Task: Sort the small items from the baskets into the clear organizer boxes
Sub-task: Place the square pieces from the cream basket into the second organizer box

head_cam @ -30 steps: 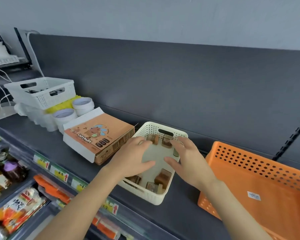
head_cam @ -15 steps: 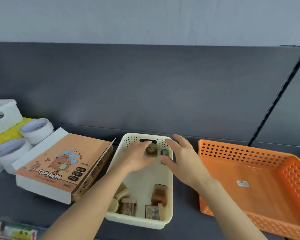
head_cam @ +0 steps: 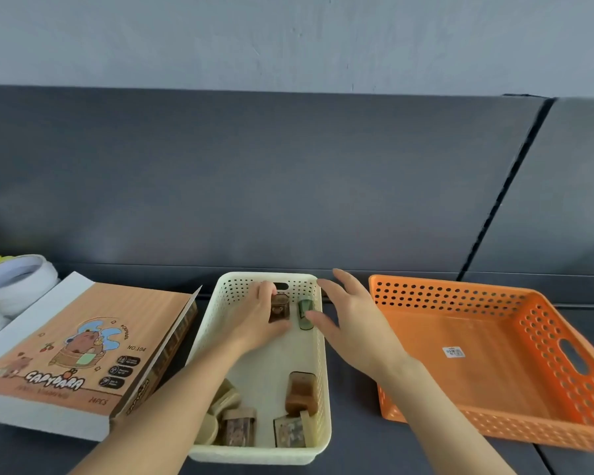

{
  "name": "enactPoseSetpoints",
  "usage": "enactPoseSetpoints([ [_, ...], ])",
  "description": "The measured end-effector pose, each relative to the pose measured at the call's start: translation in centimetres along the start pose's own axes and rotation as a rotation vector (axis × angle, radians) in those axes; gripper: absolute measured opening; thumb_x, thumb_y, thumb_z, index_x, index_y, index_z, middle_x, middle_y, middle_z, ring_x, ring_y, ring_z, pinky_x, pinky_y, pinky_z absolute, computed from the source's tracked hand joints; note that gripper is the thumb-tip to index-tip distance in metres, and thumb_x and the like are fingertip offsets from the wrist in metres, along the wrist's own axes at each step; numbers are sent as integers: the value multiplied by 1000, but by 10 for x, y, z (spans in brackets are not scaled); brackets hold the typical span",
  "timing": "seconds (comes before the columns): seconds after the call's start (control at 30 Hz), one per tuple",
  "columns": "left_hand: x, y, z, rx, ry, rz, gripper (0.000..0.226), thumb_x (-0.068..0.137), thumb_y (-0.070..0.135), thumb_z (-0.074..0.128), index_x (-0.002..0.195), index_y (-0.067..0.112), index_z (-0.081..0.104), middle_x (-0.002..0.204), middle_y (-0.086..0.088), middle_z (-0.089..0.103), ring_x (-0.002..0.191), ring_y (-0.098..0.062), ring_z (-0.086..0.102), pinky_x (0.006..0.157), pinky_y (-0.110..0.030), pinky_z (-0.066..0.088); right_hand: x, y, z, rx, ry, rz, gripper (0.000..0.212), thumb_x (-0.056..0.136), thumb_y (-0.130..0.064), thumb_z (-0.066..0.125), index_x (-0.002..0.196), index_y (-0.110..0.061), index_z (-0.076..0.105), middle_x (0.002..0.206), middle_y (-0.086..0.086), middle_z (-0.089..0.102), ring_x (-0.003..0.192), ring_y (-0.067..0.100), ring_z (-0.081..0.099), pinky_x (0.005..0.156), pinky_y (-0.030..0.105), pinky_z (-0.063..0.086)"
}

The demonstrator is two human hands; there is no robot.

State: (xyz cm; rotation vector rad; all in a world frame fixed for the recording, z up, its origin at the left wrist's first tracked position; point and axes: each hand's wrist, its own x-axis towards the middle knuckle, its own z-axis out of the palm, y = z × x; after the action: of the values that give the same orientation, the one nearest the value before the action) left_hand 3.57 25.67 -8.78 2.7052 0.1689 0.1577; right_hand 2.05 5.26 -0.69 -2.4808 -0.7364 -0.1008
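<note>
A cream perforated basket [head_cam: 318, 419] sits in front of me on the dark shelf. At its far end my left hand [head_cam: 258, 317] pinches a small brown item [head_cam: 279, 308] between fingers and thumb. Beside it lies a small green item [head_cam: 305, 313], and my right hand [head_cam: 354, 320] hovers there with spread fingers, its thumb touching the green item. Near the basket's front end lie a brown block [head_cam: 300, 392], two small picture boxes [head_cam: 239, 430] [head_cam: 288, 433] and beige pieces [head_cam: 225, 397].
An orange perforated basket [head_cam: 563, 382] stands to the right, holding nothing but a sticker. On the left lies an orange capybara-print carton [head_cam: 83, 354] with its flap open. White round tubs [head_cam: 18, 282] sit at the far left. A dark back panel rises behind.
The view swung from the left to face the cream basket. Both hands moved to its far end; my left hand closed on the brown item, my right thumb reached the green one.
</note>
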Motion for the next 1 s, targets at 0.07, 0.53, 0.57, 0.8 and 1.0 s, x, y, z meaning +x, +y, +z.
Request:
enactPoseSetpoints([
  [0.07, 0, 1, 1, 61, 20, 31, 46, 83, 48, 59, 109, 21, 33, 115, 1, 47, 84, -19, 52, 72, -34, 48, -1, 2, -1, 3, -2, 1, 59, 93, -41, 54, 146, -22, 36, 157, 4, 20, 146, 22, 14, 115, 35, 25],
  [0.53, -27, 22, -43, -415, 202, -117, 36, 81, 41, 70, 100, 23, 46, 84, 10, 63, 70, -7, 59, 53, -16, 36, 2, -1, 2, 3, -15, -59, 55, 94, -36, 54, 144, -19, 38, 156, 4, 24, 144, 24, 22, 113, 35, 31],
  [0.57, -35, 22, -50, -433, 229, -133, 35, 80, 42, 71, 101, 24, 49, 86, 11, 63, 73, -2, 59, 54, -13, 36, 2, -5, 5, 10, -21, -76, 55, 94, -36, 55, 143, -18, 39, 155, 4, 26, 143, 24, 24, 112, 34, 33],
  [0.8, -87, 0, -99, -449, 337, -137, 34, 81, 39, 69, 109, 28, 55, 94, 16, 65, 83, -1, 61, 62, -16, 46, 0, -38, 34, 78, -228, -250, 56, 92, -41, 56, 141, -19, 42, 148, -1, 38, 131, 16, 41, 104, 23, 35],
  [1.0, -112, -17, -101, -469, 383, -161, 32, 82, 36, 70, 111, 29, 59, 98, 16, 66, 89, -2, 62, 73, -25, 53, 4, -64, 63, -5, -558, -338, 62, 88, -41, 62, 143, -23, 39, 148, -4, 40, 136, 12, 33, 111, 27, 26],
])
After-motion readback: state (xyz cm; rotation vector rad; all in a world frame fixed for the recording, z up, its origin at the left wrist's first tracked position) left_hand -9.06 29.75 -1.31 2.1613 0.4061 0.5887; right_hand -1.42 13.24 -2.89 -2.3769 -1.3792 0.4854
